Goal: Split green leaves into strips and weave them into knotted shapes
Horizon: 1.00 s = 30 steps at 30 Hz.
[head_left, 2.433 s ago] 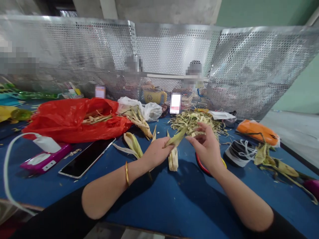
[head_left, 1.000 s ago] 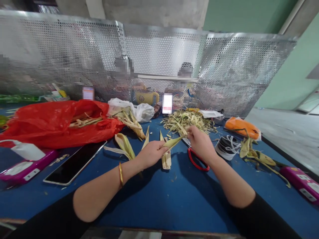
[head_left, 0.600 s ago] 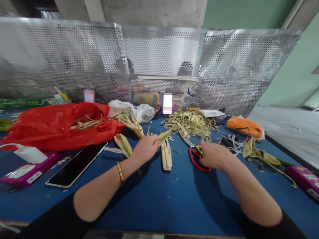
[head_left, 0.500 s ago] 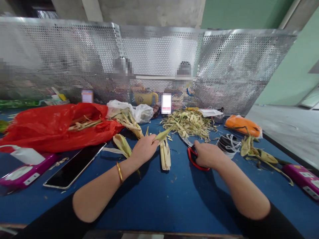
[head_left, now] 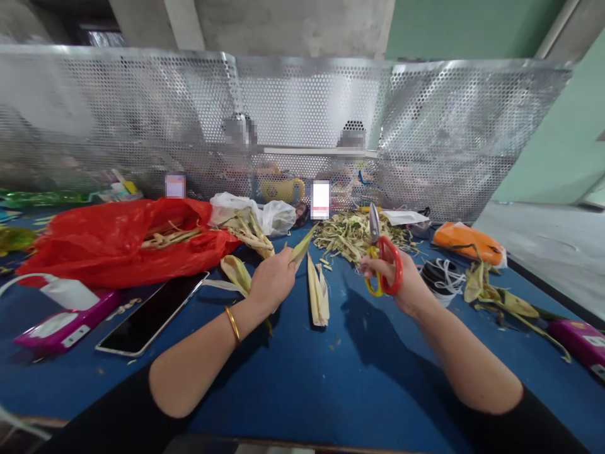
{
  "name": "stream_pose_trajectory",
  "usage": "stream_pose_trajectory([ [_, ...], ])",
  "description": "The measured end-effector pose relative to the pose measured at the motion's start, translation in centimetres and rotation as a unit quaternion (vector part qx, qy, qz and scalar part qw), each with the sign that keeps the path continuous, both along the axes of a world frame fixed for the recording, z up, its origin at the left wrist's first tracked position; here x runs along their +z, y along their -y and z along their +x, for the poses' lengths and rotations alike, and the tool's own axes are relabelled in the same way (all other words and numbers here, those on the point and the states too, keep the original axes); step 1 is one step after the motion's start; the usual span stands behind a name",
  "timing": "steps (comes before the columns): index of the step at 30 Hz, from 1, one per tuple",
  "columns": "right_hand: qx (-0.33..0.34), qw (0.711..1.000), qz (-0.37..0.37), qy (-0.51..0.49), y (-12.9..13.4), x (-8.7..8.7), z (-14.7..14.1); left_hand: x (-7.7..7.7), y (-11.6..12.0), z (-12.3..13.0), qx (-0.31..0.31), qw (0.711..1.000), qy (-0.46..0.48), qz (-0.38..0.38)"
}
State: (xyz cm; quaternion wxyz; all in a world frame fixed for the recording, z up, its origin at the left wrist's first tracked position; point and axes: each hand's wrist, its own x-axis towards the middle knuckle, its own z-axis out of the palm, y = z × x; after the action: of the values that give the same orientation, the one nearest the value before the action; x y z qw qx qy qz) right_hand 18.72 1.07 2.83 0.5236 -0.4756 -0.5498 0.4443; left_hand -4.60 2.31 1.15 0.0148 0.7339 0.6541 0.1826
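Observation:
My left hand (head_left: pixel 273 282) is closed on a pale green corn husk (head_left: pixel 302 247), whose tip sticks out up and to the right. My right hand (head_left: pixel 394 277) holds a pair of scissors (head_left: pixel 388 265) with red and yellow handles, blades together and pointing up above the blue table (head_left: pixel 302 384). Between my hands a folded pale husk bundle (head_left: pixel 318 293) lies on the table. Another husk (head_left: pixel 235 272) lies just left of my left hand. Behind the scissors is a heap of shredded husk (head_left: pixel 347 233).
At left are a red plastic bag (head_left: pixel 108 246) with husk strips, a dark-screened phone (head_left: pixel 154 315) and a purple power strip (head_left: pixel 70 325). Cord spools (head_left: pixel 442 277), an orange packet (head_left: pixel 467 243) and dried husks (head_left: pixel 501 296) lie at right. A perforated metal screen (head_left: pixel 302 94) stands behind.
My right hand has lifted the scissors off the table, and their blades now point up. My left hand still holds the husk, its tip now tilted more upward. The view has shifted slightly.

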Motion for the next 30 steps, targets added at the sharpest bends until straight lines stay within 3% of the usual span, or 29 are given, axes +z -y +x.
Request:
stream_pose_trajectory([
  [2, 0.05, 0.996, 0.0, -0.069, 0.7, 0.6, -0.4, 0.0, 0.1, 0.0, 0.0, 1.0, -0.006, 0.001],
  [5, 0.161, 0.982, -0.068, -0.069, 1.9, 1.2, -0.8, 0.0, 0.1, 0.0, 0.003, 1.0, -0.011, 0.002],
  [10, 0.251, 0.944, -0.186, -0.106, 2.8, 0.4, -1.9, -0.3, 0.0, 0.1, 0.0, 1.0, -0.018, 0.015],
  [14, 0.223, 0.945, -0.198, -0.132, 2.6, -0.5, -2.5, -0.7, 0.2, 0.5, -0.018, 0.999, -0.025, 0.025],
  [21, 0.183, 0.945, -0.215, -0.165, 2.2, -0.3, -2.6, -1.3, 1.1, 1.6, -0.076, 0.996, -0.04, 0.003],
  [30, 0.157, 0.96, -0.183, -0.14, 2.2, -0.6, -2.9, -1.5, 1.1, 1.5, -0.079, 0.996, -0.038, 0.007],
])
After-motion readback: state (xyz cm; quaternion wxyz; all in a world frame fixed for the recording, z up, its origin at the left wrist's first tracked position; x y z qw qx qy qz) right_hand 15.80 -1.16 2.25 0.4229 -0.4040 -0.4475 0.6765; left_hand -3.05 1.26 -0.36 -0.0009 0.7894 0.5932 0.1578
